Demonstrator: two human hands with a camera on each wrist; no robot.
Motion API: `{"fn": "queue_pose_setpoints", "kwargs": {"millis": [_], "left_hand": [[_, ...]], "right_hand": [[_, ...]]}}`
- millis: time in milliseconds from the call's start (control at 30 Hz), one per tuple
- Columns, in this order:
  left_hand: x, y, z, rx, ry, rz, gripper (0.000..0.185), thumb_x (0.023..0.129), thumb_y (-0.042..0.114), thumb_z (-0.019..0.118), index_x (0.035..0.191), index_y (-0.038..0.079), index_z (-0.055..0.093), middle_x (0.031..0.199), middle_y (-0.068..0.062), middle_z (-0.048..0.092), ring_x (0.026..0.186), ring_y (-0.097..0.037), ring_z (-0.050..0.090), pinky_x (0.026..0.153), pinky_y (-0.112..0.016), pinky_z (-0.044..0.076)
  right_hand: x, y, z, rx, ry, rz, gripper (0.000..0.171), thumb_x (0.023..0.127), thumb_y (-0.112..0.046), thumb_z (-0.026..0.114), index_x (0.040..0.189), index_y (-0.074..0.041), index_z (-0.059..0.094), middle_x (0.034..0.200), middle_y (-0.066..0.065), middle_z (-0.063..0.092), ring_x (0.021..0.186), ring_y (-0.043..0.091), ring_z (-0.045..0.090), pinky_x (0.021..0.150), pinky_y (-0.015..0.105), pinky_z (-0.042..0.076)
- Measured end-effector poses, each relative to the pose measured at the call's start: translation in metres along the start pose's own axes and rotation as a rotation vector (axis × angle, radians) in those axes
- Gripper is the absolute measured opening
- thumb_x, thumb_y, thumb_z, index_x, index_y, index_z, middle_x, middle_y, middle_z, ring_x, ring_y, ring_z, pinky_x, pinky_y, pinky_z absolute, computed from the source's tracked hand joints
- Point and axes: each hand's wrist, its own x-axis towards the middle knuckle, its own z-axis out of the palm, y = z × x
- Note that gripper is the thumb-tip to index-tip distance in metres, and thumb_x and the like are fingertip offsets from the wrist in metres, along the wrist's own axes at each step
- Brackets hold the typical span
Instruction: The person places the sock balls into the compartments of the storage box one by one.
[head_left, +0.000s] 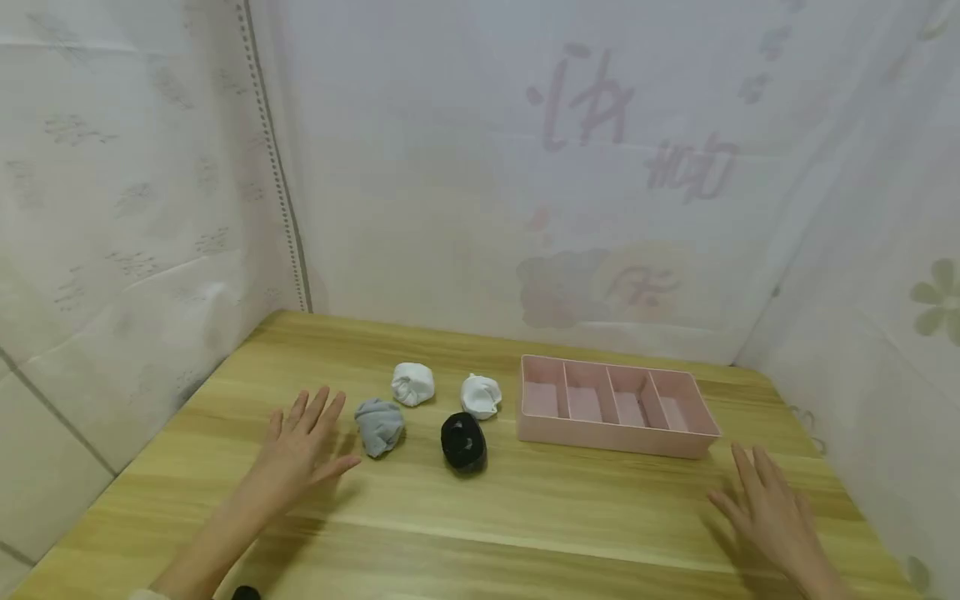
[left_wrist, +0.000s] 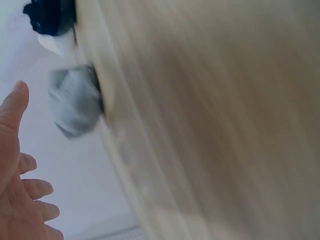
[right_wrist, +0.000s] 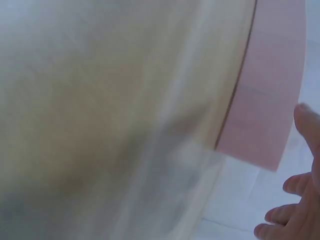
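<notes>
My left hand (head_left: 295, 446) hovers over the left side of the table with fingers spread, holding nothing. Just right of it lies a balled-up grey cloth bundle (head_left: 379, 427), also in the left wrist view as a blurred grey ball (left_wrist: 75, 101). Two white bundles (head_left: 412, 384) (head_left: 480, 396) sit behind, and a black bundle (head_left: 463, 442) lies nearer the middle. A pink box (head_left: 615, 439) with several compartments stands right of the bundles. My right hand (head_left: 772, 508), fingers extended and nothing in it, is off the box's front right corner.
All of this is on a wood-grain table (head_left: 420, 542). Printed white cloth (head_left: 420, 167) hangs behind it and along both sides. At the bottom edge, near my left forearm, a small black object (head_left: 246, 592) shows in part.
</notes>
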Motion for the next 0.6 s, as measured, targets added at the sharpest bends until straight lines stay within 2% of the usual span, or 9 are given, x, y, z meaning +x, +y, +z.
{"fn": "queue_pose_setpoints", "kwargs": {"millis": [100, 233, 333, 467, 600], "left_hand": [[0.005, 0.015, 0.002, -0.019, 0.033, 0.053, 0.084, 0.081, 0.047, 0.066, 0.143, 0.001, 0.034, 0.145, -0.030, 0.031, 0.132, -0.052, 0.026, 0.099, -0.071, 0.023], [0.014, 0.036, 0.012, -0.037, 0.084, 0.140, 0.080, 0.081, 0.047, 0.067, 0.139, -0.001, 0.041, 0.142, -0.028, 0.038, 0.129, -0.050, 0.033, 0.099, -0.066, 0.031], [0.022, 0.050, 0.022, -0.033, 0.099, 0.189, 0.079, 0.082, 0.051, 0.064, 0.137, -0.002, 0.043, 0.139, -0.027, 0.042, 0.127, -0.048, 0.039, 0.099, -0.060, 0.036], [0.032, 0.065, 0.036, -0.050, 0.087, 0.214, 0.080, 0.080, 0.050, 0.066, 0.135, -0.004, 0.045, 0.136, -0.026, 0.047, 0.122, -0.046, 0.045, 0.096, -0.055, 0.042], [0.041, 0.079, 0.047, -0.093, 0.047, 0.195, 0.078, 0.077, 0.042, 0.072, 0.135, -0.003, 0.046, 0.134, -0.023, 0.049, 0.120, -0.043, 0.048, 0.094, -0.053, 0.044]], "right_hand": [[0.018, 0.007, -0.003, 0.021, 0.042, -0.080, 0.084, 0.085, -0.039, 0.067, 0.140, 0.010, 0.027, 0.133, 0.045, 0.030, 0.112, 0.063, 0.037, 0.075, 0.078, 0.032], [0.042, 0.015, -0.011, 0.151, -0.019, -0.137, 0.093, 0.080, -0.033, 0.073, 0.142, 0.013, 0.022, 0.135, 0.047, 0.025, 0.115, 0.066, 0.032, 0.079, 0.076, 0.032], [0.059, 0.019, -0.015, 0.239, -0.071, -0.163, 0.097, 0.077, -0.028, 0.076, 0.143, 0.013, 0.018, 0.137, 0.047, 0.022, 0.120, 0.065, 0.026, 0.084, 0.076, 0.028], [0.077, 0.025, -0.018, 0.284, -0.123, -0.225, 0.098, 0.075, -0.025, 0.077, 0.145, 0.011, 0.017, 0.139, 0.044, 0.022, 0.124, 0.064, 0.022, 0.087, 0.076, 0.026], [0.090, 0.028, -0.024, 0.308, -0.219, -0.275, 0.103, 0.075, -0.027, 0.077, 0.147, 0.008, 0.012, 0.143, 0.042, 0.017, 0.127, 0.064, 0.016, 0.090, 0.076, 0.021]]}}
